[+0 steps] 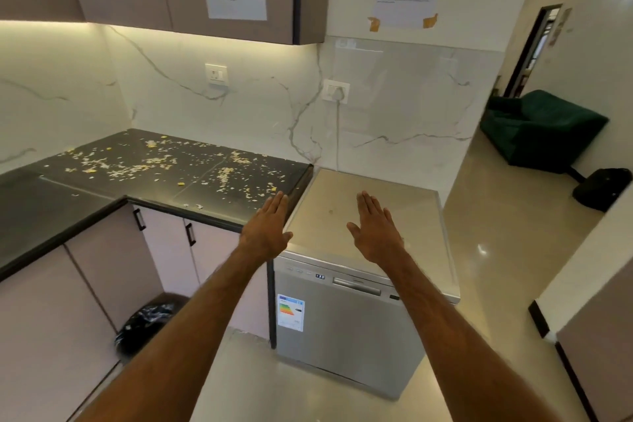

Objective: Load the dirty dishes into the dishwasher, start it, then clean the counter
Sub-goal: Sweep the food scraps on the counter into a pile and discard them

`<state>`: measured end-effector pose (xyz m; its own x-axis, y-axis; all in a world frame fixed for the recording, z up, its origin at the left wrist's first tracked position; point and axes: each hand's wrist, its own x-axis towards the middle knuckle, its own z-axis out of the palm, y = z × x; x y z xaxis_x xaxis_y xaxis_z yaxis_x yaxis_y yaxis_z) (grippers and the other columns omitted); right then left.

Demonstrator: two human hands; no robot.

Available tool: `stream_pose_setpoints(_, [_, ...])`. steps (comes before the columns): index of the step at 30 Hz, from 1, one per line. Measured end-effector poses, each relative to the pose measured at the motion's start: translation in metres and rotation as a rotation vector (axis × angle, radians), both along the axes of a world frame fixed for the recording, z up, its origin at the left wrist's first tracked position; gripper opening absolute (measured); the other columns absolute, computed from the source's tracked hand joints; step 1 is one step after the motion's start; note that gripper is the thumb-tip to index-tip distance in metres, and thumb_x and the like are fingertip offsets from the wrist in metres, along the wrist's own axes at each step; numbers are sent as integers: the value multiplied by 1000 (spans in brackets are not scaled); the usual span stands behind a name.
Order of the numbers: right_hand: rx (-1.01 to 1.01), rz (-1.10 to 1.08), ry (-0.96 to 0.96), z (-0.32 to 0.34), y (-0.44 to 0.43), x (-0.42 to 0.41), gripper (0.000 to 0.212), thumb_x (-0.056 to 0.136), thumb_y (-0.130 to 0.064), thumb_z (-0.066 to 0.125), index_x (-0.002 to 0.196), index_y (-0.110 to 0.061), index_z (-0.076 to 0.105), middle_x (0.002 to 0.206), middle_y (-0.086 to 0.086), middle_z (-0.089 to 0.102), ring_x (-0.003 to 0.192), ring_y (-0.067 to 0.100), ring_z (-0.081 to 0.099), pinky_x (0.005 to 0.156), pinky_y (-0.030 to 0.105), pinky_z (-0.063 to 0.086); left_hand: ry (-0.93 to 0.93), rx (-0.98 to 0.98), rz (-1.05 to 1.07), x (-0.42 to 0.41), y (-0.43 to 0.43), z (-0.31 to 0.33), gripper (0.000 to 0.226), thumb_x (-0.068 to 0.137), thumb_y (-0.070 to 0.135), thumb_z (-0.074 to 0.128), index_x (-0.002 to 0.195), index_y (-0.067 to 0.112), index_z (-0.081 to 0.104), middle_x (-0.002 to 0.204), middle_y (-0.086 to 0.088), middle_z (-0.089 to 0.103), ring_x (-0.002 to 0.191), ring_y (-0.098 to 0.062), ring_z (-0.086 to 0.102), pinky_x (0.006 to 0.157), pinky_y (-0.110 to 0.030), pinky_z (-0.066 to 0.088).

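Observation:
A silver dishwasher [346, 325] stands with its door closed, and its small display [320, 276] is lit. Left of it runs a black counter [51, 205] strewn with pale food crumbs [137, 166]. My left hand [269, 228] is stretched out flat with straight fingers, over the counter's right end. My right hand [373, 228] is held flat the same way above the dishwasher's top. Neither hand holds anything. No dishes are in view.
A bin lined with a black bag [147, 322] stands on the floor under the counter. Cabinet doors with black handles [190, 234] run below the counter. A plug and cord [337, 96] hang on the marble wall. A green sofa [544, 128] is at the right.

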<state>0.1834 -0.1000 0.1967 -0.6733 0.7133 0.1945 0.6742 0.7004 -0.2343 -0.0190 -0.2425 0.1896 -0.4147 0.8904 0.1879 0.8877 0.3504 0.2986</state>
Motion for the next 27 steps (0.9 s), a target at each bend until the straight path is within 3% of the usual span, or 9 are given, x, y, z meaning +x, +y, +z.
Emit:
stream_pose_setpoints(12, [-107, 93, -73, -75, -5, -112, 69, 106, -38, 37, 159, -12, 1, 167, 5, -2, 154, 21, 0, 124, 39, 5, -93, -110, 227, -126, -71, -82, 87, 97, 33, 58, 158, 11, -1, 166, -5, -3, 153, -22, 3, 123, -40, 16])
stream_pose_setpoints(27, [-210, 35, -76, -119, 58, -297, 70, 105, -36, 40, 159, -12, 2, 167, 5, 1, 154, 22, 1, 123, 40, 7, -100, -206, 244, -355, -42, -111, 89, 98, 32, 56, 157, 10, -7, 165, -3, -11, 153, -21, -3, 123, -38, 13])
